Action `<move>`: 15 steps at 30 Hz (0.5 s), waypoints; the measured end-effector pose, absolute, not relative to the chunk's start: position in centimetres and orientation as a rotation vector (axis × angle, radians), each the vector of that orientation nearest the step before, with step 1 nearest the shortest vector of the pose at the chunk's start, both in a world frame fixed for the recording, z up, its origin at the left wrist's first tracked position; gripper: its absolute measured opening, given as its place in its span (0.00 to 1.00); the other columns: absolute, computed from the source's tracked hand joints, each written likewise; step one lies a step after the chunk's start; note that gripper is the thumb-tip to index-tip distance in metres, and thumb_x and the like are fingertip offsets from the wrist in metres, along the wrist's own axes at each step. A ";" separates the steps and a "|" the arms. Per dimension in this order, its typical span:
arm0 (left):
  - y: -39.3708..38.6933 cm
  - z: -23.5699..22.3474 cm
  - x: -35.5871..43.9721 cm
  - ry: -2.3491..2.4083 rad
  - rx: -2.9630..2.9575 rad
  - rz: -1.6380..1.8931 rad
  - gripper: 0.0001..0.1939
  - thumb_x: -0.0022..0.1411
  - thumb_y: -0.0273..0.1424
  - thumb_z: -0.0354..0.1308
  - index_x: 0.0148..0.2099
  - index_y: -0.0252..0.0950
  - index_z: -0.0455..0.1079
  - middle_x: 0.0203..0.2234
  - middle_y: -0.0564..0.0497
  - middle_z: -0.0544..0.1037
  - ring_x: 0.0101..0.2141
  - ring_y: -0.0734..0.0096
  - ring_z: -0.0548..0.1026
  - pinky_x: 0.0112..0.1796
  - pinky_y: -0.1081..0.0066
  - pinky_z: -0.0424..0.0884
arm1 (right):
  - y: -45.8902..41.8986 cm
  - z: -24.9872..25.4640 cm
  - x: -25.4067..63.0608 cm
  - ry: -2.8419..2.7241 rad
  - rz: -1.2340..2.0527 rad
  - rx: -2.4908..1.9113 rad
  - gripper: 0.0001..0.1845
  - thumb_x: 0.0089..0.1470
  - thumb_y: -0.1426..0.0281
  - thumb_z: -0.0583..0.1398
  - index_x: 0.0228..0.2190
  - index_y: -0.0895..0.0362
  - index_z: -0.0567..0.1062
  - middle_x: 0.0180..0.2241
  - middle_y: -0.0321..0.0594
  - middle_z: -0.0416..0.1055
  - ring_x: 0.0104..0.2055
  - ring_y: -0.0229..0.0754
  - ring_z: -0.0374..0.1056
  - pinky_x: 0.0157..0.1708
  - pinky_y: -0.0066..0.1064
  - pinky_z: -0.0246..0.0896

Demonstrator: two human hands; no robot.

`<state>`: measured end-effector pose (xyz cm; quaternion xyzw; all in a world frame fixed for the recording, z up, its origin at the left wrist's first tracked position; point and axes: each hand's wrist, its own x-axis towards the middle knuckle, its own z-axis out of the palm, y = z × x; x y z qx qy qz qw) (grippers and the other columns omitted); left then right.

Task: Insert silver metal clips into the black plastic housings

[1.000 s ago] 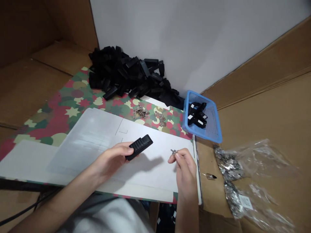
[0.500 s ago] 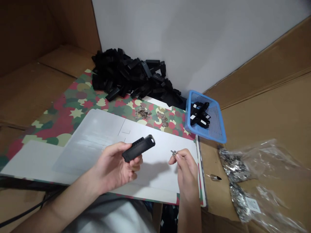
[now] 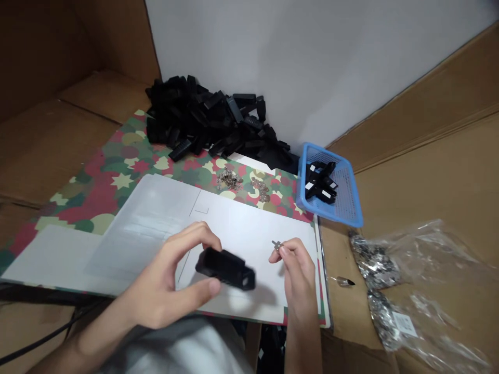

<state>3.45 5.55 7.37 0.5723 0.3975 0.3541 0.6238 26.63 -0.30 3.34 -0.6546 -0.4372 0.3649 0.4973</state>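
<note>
Between the thumb and fingers of my left hand [image 3: 167, 285] is a black plastic casing [image 3: 226, 268], long and narrow, held above the white board [image 3: 253, 218]. Its right end has a small opening, and motion blurs it a little. To the right, my right hand [image 3: 296, 265] pinches a small flat metal piece [image 3: 277, 245] between thumb and fingertips. The metal piece points left toward the casing, apart from it. Behind the board lie a small heap of tiny metal parts [image 3: 230, 179] and a smaller group of little metal parts [image 3: 260, 189].
A big pile of black casings [image 3: 206, 117] lies against the wall. At the right, a blue basket [image 3: 353, 200] holds several black pieces with white labels. Clear plastic bags of metal parts [image 3: 376, 265] and a small dark-tipped tool [image 3: 345, 282] rest on cardboard.
My left hand has turned the casing over and lowered it, so its far end now tilts down to the right. My right hand has barely moved with the metal piece.
</note>
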 end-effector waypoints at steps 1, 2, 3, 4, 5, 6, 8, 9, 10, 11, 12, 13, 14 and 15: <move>5.7 7.4 3.3 0.856 1.229 0.789 0.08 0.48 0.33 0.64 0.31 0.37 0.70 0.25 0.53 0.68 0.29 0.68 0.64 0.32 0.71 0.59 | -0.3 3.4 26.6 -1.069 0.881 -1.588 0.13 0.60 0.63 0.56 0.24 0.54 0.69 0.23 0.33 0.68 0.27 0.39 0.64 0.29 0.31 0.57; 5.8 7.4 3.3 0.800 1.107 0.752 0.09 0.48 0.35 0.64 0.30 0.37 0.70 0.24 0.53 0.68 0.27 0.70 0.64 0.30 0.72 0.59 | -0.3 3.6 26.6 -1.088 0.872 -1.587 0.13 0.60 0.63 0.56 0.25 0.54 0.69 0.23 0.33 0.68 0.27 0.39 0.64 0.29 0.31 0.57; 6.0 7.2 3.4 0.767 0.965 0.711 0.10 0.47 0.37 0.64 0.29 0.36 0.71 0.22 0.53 0.68 0.26 0.71 0.64 0.28 0.73 0.58 | -0.4 3.8 26.5 -1.120 0.859 -1.580 0.13 0.60 0.64 0.56 0.25 0.54 0.69 0.23 0.34 0.68 0.27 0.39 0.65 0.29 0.31 0.58; 6.1 6.8 3.6 0.767 0.808 0.676 0.12 0.45 0.38 0.65 0.28 0.35 0.71 0.21 0.53 0.68 0.24 0.73 0.64 0.26 0.74 0.58 | -0.4 4.0 26.4 -1.169 0.843 -1.569 0.13 0.61 0.64 0.55 0.25 0.54 0.69 0.23 0.34 0.68 0.27 0.39 0.65 0.29 0.31 0.58; 6.1 6.4 4.0 0.794 0.641 0.647 0.13 0.43 0.38 0.67 0.28 0.35 0.72 0.21 0.53 0.70 0.23 0.74 0.64 0.25 0.75 0.58 | -0.4 4.3 26.3 -1.230 0.824 -1.560 0.12 0.61 0.65 0.55 0.26 0.54 0.69 0.23 0.34 0.69 0.27 0.39 0.65 0.29 0.31 0.58; 6.1 5.8 4.5 0.821 0.466 0.610 0.14 0.42 0.38 0.68 0.28 0.34 0.72 0.20 0.53 0.71 0.22 0.76 0.65 0.24 0.76 0.60 | -0.4 4.6 26.1 -1.304 0.801 -1.550 0.11 0.61 0.67 0.55 0.26 0.54 0.69 0.23 0.34 0.69 0.27 0.39 0.65 0.28 0.31 0.58; 5.9 4.8 5.6 0.828 0.175 0.525 0.14 0.41 0.37 0.69 0.27 0.31 0.73 0.19 0.52 0.73 0.20 0.78 0.65 0.24 0.77 0.63 | -0.3 5.3 25.7 -1.482 0.743 -1.534 0.09 0.60 0.71 0.54 0.27 0.54 0.68 0.23 0.34 0.68 0.26 0.39 0.65 0.27 0.30 0.58; 5.6 4.3 6.1 0.809 0.083 0.484 0.14 0.43 0.36 0.69 0.27 0.30 0.72 0.19 0.51 0.74 0.19 0.80 0.66 0.24 0.78 0.63 | -0.2 5.7 25.5 -1.575 0.708 -1.528 0.09 0.59 0.73 0.54 0.27 0.53 0.68 0.23 0.34 0.68 0.26 0.38 0.64 0.27 0.30 0.58; 5.4 3.9 6.5 0.782 0.026 0.444 0.13 0.45 0.35 0.68 0.27 0.30 0.72 0.19 0.51 0.74 0.18 0.81 0.66 0.23 0.79 0.63 | -0.1 6.1 25.3 -1.665 0.669 -1.521 0.09 0.59 0.74 0.54 0.27 0.53 0.67 0.23 0.34 0.67 0.26 0.38 0.64 0.27 0.30 0.58; 5.1 3.6 6.8 0.762 -0.003 0.411 0.12 0.47 0.34 0.67 0.27 0.29 0.72 0.19 0.50 0.74 0.18 0.81 0.65 0.23 0.79 0.63 | 0.1 6.5 25.1 -1.744 0.629 -1.513 0.09 0.58 0.75 0.54 0.26 0.53 0.66 0.22 0.33 0.66 0.26 0.38 0.63 0.27 0.30 0.58; 4.9 3.4 7.0 0.757 -0.017 0.393 0.11 0.49 0.33 0.66 0.28 0.29 0.72 0.18 0.50 0.74 0.17 0.81 0.66 0.22 0.79 0.63 | 0.3 6.8 24.9 -1.813 0.595 -1.508 0.10 0.57 0.76 0.54 0.26 0.53 0.65 0.22 0.33 0.65 0.25 0.38 0.63 0.26 0.30 0.57; 4.7 3.3 7.2 0.767 -0.023 0.389 0.10 0.50 0.33 0.65 0.28 0.29 0.72 0.19 0.50 0.74 0.17 0.81 0.67 0.22 0.80 0.64 | 0.5 7.1 24.8 -1.867 0.570 -1.509 0.10 0.57 0.76 0.53 0.25 0.53 0.64 0.22 0.33 0.64 0.25 0.38 0.62 0.26 0.30 0.57; 4.5 3.2 7.2 0.778 -0.027 0.386 0.10 0.50 0.32 0.65 0.29 0.29 0.73 0.18 0.51 0.74 0.18 0.81 0.67 0.22 0.80 0.64 | 0.7 7.4 24.7 -1.913 0.554 -1.514 0.11 0.57 0.77 0.53 0.25 0.53 0.64 0.21 0.32 0.63 0.25 0.38 0.62 0.25 0.29 0.56; 4.5 3.3 7.2 0.789 -0.025 0.384 0.10 0.50 0.32 0.65 0.28 0.29 0.73 0.18 0.51 0.73 0.18 0.80 0.67 0.22 0.80 0.65 | 0.8 7.6 24.7 -1.952 0.547 -1.520 0.11 0.57 0.77 0.53 0.25 0.53 0.63 0.21 0.32 0.63 0.25 0.38 0.62 0.25 0.29 0.56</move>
